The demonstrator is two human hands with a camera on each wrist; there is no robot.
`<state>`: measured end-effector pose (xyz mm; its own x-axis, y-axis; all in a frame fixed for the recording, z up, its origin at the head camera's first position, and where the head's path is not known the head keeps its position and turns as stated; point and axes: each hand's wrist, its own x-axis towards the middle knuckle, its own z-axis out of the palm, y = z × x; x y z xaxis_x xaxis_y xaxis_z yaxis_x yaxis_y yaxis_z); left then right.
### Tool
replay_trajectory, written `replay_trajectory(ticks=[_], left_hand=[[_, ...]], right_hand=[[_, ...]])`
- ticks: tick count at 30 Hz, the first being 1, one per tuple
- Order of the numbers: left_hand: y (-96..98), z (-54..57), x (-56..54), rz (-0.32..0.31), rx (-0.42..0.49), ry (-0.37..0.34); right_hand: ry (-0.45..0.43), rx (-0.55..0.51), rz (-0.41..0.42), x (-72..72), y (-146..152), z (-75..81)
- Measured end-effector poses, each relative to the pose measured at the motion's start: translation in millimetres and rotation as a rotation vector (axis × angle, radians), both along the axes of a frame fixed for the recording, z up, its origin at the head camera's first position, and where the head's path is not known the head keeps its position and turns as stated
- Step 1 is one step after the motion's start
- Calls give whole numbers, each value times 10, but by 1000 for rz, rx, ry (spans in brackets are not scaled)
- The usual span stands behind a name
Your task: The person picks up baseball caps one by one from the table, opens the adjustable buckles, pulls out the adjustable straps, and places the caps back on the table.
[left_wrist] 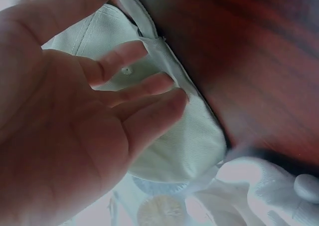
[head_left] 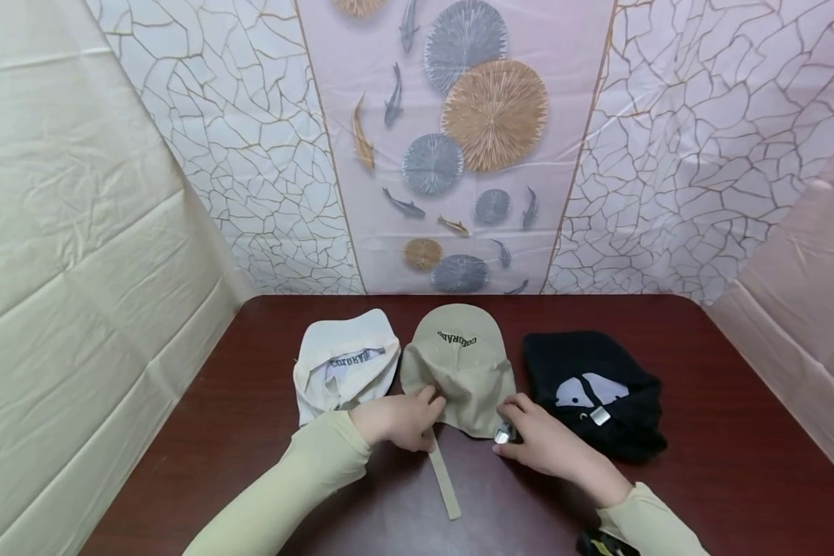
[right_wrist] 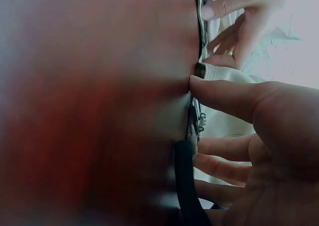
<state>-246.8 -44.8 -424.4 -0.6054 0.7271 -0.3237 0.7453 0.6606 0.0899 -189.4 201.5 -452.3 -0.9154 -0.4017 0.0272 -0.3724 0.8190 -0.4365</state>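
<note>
The left hand's (head_left: 399,421) hold cannot be told: its fingers are laid on the near-left part of the beige cap (head_left: 469,386), but the grip is hidden in the head view and the hand is cut off at the top of the left wrist view. A loose strap (head_left: 446,483) is seen below it. A metal buckle (head_left: 503,434) at the cap's near-right edge is held between thumb and fingers by the right hand (head_left: 542,440); the right wrist view is largely blurred. The cap is flanked on the counter (head_left: 730,432) by a white cap (head_left: 347,347), partly covered by the left hand, and a folded black item (head_left: 577,355). A dark object (head_left: 601,543) is cut off at the bottom edge.
</note>
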Motion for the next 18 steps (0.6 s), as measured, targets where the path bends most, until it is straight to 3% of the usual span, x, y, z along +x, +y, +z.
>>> replay_trajectory(ticks=[9,18], left_hand=[[62,-13,-242,36,18,-69],[99,-24,-435,49,35,-101]], right_hand=[[22,49,-27,-231,9,-10],[-31,31,-45,-313,-16,46]])
